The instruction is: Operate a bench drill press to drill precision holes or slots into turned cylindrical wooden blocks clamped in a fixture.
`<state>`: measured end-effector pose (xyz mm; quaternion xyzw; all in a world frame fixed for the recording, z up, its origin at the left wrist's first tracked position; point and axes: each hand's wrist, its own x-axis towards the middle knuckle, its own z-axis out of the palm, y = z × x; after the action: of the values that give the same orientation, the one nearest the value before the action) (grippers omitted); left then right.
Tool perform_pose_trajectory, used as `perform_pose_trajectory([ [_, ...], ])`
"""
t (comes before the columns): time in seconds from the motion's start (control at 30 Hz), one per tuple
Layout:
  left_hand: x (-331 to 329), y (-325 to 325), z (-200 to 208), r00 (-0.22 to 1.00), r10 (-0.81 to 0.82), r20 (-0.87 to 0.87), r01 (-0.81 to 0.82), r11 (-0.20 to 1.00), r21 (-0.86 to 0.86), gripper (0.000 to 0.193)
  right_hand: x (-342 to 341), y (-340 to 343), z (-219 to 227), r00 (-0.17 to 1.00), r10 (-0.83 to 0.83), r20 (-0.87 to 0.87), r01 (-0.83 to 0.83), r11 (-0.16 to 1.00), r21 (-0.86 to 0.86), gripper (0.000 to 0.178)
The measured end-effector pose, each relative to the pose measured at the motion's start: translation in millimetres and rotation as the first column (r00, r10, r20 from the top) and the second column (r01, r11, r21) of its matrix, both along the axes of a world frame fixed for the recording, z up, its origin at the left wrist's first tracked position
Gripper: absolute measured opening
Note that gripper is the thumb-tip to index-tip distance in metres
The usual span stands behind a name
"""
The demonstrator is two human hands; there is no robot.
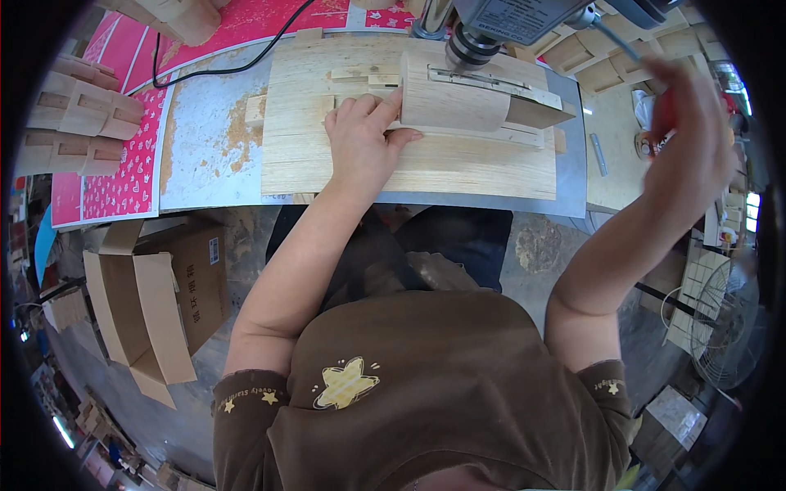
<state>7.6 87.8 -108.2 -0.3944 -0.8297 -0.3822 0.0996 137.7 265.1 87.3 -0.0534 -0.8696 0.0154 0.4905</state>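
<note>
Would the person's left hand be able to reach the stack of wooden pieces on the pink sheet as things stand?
Probably yes. The left hand rests on the curved wooden block under the drill chuck; between it and the stacked wooden pieces lie only flat board and bare metal tabletop. It would have to let go of the block first.

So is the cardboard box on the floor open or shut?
Open: the cardboard box has its flaps spread outward; its contents cannot be made out.

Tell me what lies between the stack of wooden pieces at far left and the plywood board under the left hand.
In the head view, between the stacked wooden pieces and the plywood board lie a pink patterned sheet, a bare metal plate, and a black cable.
</note>
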Motion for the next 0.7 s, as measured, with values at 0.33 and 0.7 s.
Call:
perform_pose_trajectory([
  [0.33, 0.4, 0.0, 2.3, 1.0, 0.005, -0.002, -0.005, 1.0, -0.009, 0.053, -16.4, -11.4, -125.6, 0.95, 0.172, -0.26, -0.259, 0.898, -0.355, 0.015],
  [0.7, -0.6, -3.0, 2.0, 0.999, 0.02, -0.033, -0.02, 1.0, 0.005, 0.056, -23.2, 32.8, -0.5, 0.953, -0.134, -0.272, 0.104, 0.987, -0.12, 0.025],
])
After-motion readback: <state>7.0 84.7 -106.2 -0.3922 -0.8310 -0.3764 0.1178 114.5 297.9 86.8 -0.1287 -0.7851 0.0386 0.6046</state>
